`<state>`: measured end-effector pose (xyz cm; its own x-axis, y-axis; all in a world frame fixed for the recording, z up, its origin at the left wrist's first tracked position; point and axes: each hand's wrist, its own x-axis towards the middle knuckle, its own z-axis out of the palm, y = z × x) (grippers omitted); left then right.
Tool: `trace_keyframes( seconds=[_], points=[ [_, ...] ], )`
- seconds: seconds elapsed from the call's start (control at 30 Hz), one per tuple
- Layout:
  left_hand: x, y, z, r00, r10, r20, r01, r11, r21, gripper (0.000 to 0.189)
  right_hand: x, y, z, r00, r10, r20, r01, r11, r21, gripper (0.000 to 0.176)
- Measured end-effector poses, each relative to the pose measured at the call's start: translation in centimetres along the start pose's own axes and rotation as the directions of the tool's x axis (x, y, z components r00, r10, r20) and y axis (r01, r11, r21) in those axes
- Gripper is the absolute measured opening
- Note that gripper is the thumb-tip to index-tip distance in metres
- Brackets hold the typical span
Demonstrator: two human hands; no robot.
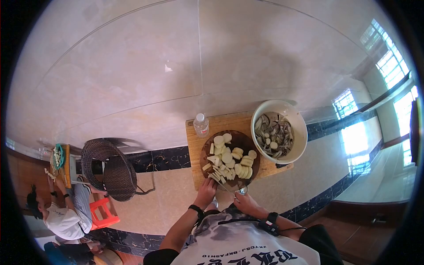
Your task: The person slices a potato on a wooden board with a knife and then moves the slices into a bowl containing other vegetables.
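Observation:
A round dark cutting board (205, 152) carries pale vegetable slices (244, 168), some in thick rounds and some in short sticks (217, 176). My right hand (246, 204) is closed round the handle of a knife (224, 186). Its thin blade slants up and left over the board's near edge, beside the sticks. At the lower left of the board is my left hand (206, 191), its fingers drawn together close to the blade and the sticks. What those fingers hold, if anything, is too small to make out.
Under the board is a wooden table (194, 170) against a tiled wall. A clear bottle (201, 126) stands back left; a white bowl (300, 132) of sliced onion-like pieces (274, 132) stands right. Farther left are a wicker chair (119, 176), a red stool (104, 214) and a seated person (66, 221).

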<state>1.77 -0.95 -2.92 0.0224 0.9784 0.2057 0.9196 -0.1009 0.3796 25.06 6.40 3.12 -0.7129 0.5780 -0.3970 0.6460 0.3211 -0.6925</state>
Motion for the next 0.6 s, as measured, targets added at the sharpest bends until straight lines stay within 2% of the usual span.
trace_keyframes(
  seconds=[0.27,0.37,0.47,0.5,0.57,0.6],
  points=[
    [0.1,0.1,-0.1,0.999,-0.005,-0.039,0.004,1.0,-0.026,0.025,0.1,-0.1,0.3,1.0,0.02,0.002,-0.02,0.999,-0.029,0.027],
    [0.1,0.1,-0.1,0.998,-0.007,-0.06,0.005,1.0,-0.029,0.023,0.3,-0.2,0.0,0.996,-0.085,0.01,0.085,0.995,-0.047,0.025],
    [0.1,0.2,0.0,0.997,-0.012,-0.082,0.009,0.999,-0.037,0.022,0.9,-0.4,0.0,0.999,0.041,0.033,-0.042,0.999,0.018,0.022],
    [0.1,0.1,0.0,0.996,-0.012,-0.09,0.008,0.999,-0.043,0.022,1.2,0.2,0.2,0.991,-0.116,0.071,0.123,0.987,-0.101,0.022],
    [-0.1,-0.1,0.2,0.994,0.002,-0.107,-0.005,0.999,-0.034,0.022,2.4,2.4,1.1,0.896,-0.397,0.197,0.441,0.843,-0.309,0.023],
    [0.0,-0.1,0.3,0.993,0.008,-0.118,-0.012,0.999,-0.03,0.021,2.8,2.9,1.8,0.92,-0.357,0.159,0.389,0.878,-0.28,0.023]
  ],
)
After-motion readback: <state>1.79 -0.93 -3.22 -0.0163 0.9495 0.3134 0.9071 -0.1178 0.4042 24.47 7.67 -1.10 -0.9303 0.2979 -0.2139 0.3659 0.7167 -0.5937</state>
